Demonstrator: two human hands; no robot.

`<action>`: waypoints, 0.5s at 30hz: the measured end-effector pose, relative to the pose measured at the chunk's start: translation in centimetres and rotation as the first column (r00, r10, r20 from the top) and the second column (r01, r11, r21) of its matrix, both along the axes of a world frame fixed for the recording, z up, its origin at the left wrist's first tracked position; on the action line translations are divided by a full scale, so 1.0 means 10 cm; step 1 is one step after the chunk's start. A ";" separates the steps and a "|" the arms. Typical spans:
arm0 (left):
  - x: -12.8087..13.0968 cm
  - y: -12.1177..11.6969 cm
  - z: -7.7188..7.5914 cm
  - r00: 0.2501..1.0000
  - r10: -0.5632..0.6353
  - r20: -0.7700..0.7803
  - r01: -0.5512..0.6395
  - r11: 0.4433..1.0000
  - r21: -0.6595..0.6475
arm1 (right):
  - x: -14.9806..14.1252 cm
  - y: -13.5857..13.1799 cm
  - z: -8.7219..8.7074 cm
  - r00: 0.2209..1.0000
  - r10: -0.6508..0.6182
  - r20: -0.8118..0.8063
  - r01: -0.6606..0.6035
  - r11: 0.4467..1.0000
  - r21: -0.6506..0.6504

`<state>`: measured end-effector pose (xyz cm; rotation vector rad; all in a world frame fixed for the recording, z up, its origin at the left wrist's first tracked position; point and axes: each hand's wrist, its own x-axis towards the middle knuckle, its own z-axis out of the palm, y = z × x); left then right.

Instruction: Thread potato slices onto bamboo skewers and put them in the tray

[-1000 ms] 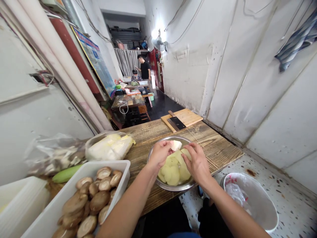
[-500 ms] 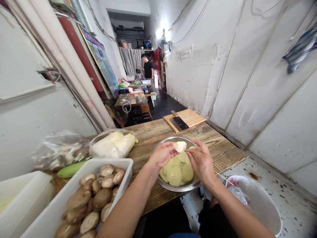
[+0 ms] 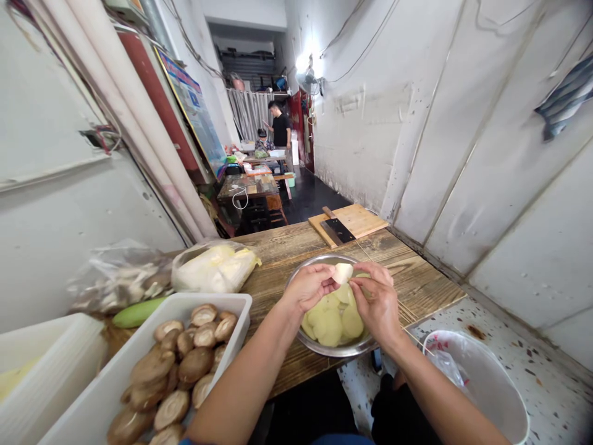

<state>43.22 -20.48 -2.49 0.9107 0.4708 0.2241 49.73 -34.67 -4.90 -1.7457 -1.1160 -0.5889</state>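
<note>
ok so your left hand [image 3: 311,288] has 1 pale slice [image 3: 343,273] pinched over the metal bowl [image 3: 334,353], your right hand's [image 3: 380,304] fingers are closed on 1 thin stick [image 3: 417,342] — can't tell if it's pierced — and plenty of other slices [image 3: 330,327] sit loose, unskewered

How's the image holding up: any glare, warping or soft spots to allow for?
Head view: the lamp blows out to white; wide-angle stretch tilts the right wall; the slice in the left hand shows little surface detail; the thin stick is lost behind the right hand; the far end looks small and soft.
</note>
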 end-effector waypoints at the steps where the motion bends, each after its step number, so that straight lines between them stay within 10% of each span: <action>1: 0.00 -0.01 0.00 1.000 0.004 -0.002 -0.004 1.000 0.000 | -0.01 0.01 0.00 1.000 -0.017 0.000 0.017 1.000 -0.008; 9: 0.07 0.08 -0.02 0.996 0.088 -0.001 -0.087 0.994 0.068 | 0.02 -0.03 0.10 0.998 -0.057 0.033 0.064 0.958 -0.280; 15: 0.08 0.26 -0.10 0.993 0.117 -0.024 -0.116 0.993 0.019 | 0.01 -0.61 -0.08 0.983 -0.069 -0.170 -0.006 0.913 -0.407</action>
